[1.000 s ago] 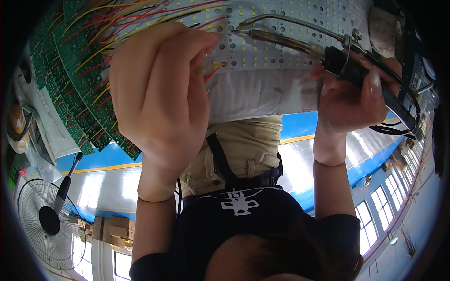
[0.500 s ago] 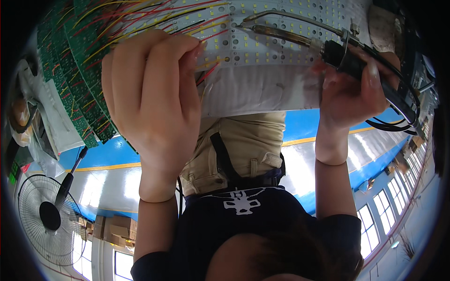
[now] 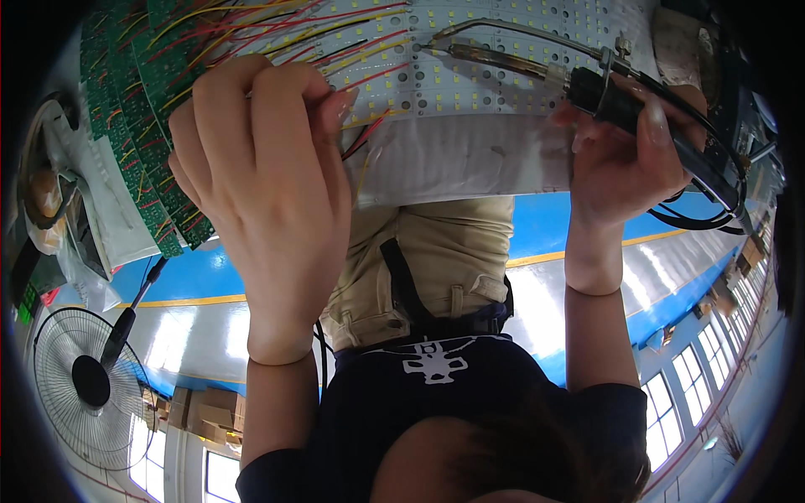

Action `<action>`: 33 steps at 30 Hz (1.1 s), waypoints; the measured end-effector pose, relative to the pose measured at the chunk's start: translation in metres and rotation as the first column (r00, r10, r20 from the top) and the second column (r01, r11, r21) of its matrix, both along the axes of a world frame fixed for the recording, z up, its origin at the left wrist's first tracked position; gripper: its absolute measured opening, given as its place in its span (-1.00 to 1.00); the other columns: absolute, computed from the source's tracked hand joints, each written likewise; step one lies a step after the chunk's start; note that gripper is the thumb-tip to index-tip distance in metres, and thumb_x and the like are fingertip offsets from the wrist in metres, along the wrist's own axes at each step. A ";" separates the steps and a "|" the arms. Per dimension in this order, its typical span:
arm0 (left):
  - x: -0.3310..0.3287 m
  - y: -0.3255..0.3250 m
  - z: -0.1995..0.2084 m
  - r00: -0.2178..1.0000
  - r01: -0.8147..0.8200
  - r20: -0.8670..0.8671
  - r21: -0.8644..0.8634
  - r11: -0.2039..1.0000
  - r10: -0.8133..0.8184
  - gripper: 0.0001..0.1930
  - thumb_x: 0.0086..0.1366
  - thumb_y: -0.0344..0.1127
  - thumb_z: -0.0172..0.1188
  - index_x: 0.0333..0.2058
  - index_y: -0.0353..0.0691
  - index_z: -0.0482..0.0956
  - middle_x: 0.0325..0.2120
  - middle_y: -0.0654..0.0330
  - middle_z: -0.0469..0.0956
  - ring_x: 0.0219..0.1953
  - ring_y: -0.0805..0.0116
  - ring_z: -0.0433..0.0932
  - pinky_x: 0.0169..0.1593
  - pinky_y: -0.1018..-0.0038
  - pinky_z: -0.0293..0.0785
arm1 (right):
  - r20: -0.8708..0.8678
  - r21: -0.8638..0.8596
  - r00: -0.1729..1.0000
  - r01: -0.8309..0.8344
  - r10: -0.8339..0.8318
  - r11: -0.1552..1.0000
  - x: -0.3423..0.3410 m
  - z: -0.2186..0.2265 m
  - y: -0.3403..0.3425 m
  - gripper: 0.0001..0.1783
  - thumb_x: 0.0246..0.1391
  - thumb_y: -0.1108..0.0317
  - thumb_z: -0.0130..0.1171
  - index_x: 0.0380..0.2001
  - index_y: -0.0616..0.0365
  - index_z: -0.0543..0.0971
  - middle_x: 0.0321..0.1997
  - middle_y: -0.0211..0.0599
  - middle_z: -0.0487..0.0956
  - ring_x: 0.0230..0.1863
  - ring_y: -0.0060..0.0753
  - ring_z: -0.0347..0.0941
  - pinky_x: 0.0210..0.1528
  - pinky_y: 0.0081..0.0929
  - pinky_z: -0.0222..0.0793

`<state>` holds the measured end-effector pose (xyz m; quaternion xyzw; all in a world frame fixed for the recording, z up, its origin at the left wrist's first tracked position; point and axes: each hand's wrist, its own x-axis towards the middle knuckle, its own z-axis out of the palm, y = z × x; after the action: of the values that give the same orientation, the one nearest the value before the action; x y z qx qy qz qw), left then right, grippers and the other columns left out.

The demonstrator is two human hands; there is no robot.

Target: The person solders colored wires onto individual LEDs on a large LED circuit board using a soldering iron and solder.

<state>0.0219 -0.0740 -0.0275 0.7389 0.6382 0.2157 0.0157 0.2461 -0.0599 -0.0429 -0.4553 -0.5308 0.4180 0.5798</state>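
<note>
Right now, your right grip (image 3: 625, 172) is wrapped around the soldering iron (image 3: 622, 116), its tip by the white board (image 3: 537, 88), near the wire ends! Your left grip (image 3: 272, 159) is curled, thumb and forefinger beside a red wire (image 3: 379, 77); whether they pinch it, I can't tell. Farther out, green circuit boards (image 3: 126, 142) spread left, and a fan (image 3: 90, 381) stands beyond.

The scene is viewed from the person's head through a wide fisheye lens, aimed steeply down. The near edge of the desk (image 3: 470, 159) is seen from above, with the shirt (image 3: 360, 402) and floor (image 3: 541, 222) taken in below it. The left fingers (image 3: 289, 92) and right fingers (image 3: 656, 138) are shown close up, and straight lines are bent toward the rim
</note>
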 end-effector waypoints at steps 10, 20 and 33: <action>-0.008 0.001 -0.005 0.993 0.074 0.087 0.088 0.993 -0.081 -0.88 0.08 -0.43 0.25 -0.40 -0.22 0.50 -0.39 0.19 0.50 -0.26 0.23 0.45 -0.10 0.35 0.29 | -0.027 -0.054 0.986 0.160 -0.162 0.986 -0.009 0.001 -0.001 -0.81 0.12 0.43 -0.18 -0.37 0.36 0.38 -0.45 0.01 0.50 -0.63 -0.09 0.54 -0.70 -0.42 0.52; -0.002 0.005 -0.020 0.948 0.081 0.291 0.175 0.981 -0.130 -0.86 0.03 -0.65 0.21 -0.41 -0.29 0.57 -0.48 0.17 0.54 -0.42 0.35 0.52 -0.36 0.53 0.42 | 0.039 0.008 0.989 0.141 -0.141 0.990 -0.012 -0.001 0.000 -0.77 0.09 0.43 -0.18 -0.41 0.44 0.39 -0.52 -0.12 0.41 -0.73 -0.17 0.47 -0.73 -0.47 0.44; -0.001 0.007 -0.026 0.958 0.113 0.236 0.219 0.969 -0.165 -0.84 -0.02 -0.61 0.26 -0.42 -0.27 0.58 -0.44 0.16 0.51 -0.38 0.29 0.51 -0.30 0.47 0.44 | -0.016 -0.015 0.997 0.080 -0.080 0.997 -0.007 -0.002 0.001 -0.81 0.12 0.44 -0.20 -0.35 0.39 0.35 -0.43 0.16 0.53 -0.72 -0.12 0.46 -0.70 -0.41 0.47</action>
<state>0.0212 -0.0666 -0.0533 0.7464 0.5518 0.3702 0.0364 0.2394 -0.0591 -0.0449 -0.4769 -0.5042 0.4021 0.5972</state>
